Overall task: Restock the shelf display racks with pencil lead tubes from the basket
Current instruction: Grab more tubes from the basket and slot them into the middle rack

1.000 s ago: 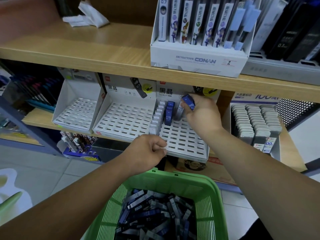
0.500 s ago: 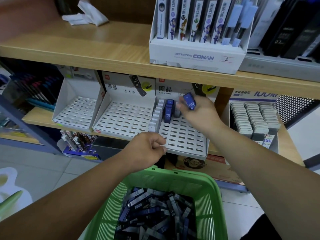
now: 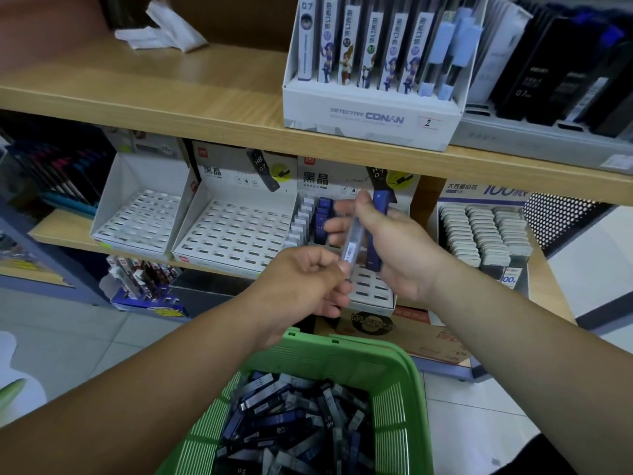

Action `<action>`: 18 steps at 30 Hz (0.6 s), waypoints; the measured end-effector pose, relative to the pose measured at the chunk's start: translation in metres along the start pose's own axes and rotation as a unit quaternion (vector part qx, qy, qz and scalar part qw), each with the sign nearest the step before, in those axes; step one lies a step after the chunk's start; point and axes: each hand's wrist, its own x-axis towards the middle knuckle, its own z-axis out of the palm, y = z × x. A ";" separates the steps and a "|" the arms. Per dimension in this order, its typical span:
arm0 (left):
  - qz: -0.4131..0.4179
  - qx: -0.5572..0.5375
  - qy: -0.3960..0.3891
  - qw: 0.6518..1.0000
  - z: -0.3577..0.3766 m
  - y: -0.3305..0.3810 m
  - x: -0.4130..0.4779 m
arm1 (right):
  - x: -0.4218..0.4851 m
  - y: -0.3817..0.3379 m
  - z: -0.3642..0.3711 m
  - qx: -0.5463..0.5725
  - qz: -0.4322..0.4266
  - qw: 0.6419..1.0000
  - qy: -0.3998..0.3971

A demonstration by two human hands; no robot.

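Your left hand [image 3: 305,279] pinches the foot of a grey lead tube [image 3: 352,238], feeding it, I judge, to your right hand [image 3: 400,248], which grips a blue tube [image 3: 376,231] near upright for slotting into the part-filled rack [image 3: 370,289] at twelve o'clock, the stocked basket [image 3: 342,354] at six o'clock.

Both forearms extended forward, left hand [image 3: 301,286] fingers pinched together, right hand [image 3: 404,248] palm showing, fingers curled
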 end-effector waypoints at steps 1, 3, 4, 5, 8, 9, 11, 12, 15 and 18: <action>-0.001 0.009 -0.001 1.000 -0.002 0.000 -0.001 | 0.000 0.001 -0.002 -0.056 -0.021 0.998 0.027; 0.001 0.028 0.002 1.000 -0.006 -0.001 -0.001 | 0.002 0.002 -0.007 -0.092 -0.046 0.994 0.042; 0.003 0.038 0.007 0.999 -0.009 -0.002 -0.002 | 0.003 0.002 -0.009 -0.077 -0.047 0.995 0.035; 0.003 0.042 0.012 0.999 -0.012 -0.002 -0.002 | 0.003 0.000 -0.010 -0.056 -0.049 0.997 0.025; -0.022 -0.026 0.004 0.999 -0.022 -0.001 -0.001 | 0.004 -0.006 -0.009 -0.044 -0.055 0.997 -0.022; -0.036 -0.062 -0.012 0.997 -0.026 -0.001 -0.001 | 0.004 -0.006 -0.008 -0.042 -0.053 0.997 -0.042; -0.057 -0.104 -0.052 0.992 -0.031 -0.001 -0.004 | 0.002 -0.005 -0.007 -0.029 -0.046 0.996 -0.075; -0.062 -0.108 -0.065 0.990 -0.033 -0.002 -0.006 | 0.002 -0.005 -0.006 -0.021 -0.043 0.995 -0.084; -0.062 -0.044 -0.028 0.997 -0.033 -0.008 -0.004 | 0.005 -0.004 -0.006 -0.015 -0.059 0.996 -0.064; 0.007 0.160 0.042 0.986 -0.036 -0.020 0.002 | 0.013 -0.007 -0.010 -0.090 -0.131 0.983 0.090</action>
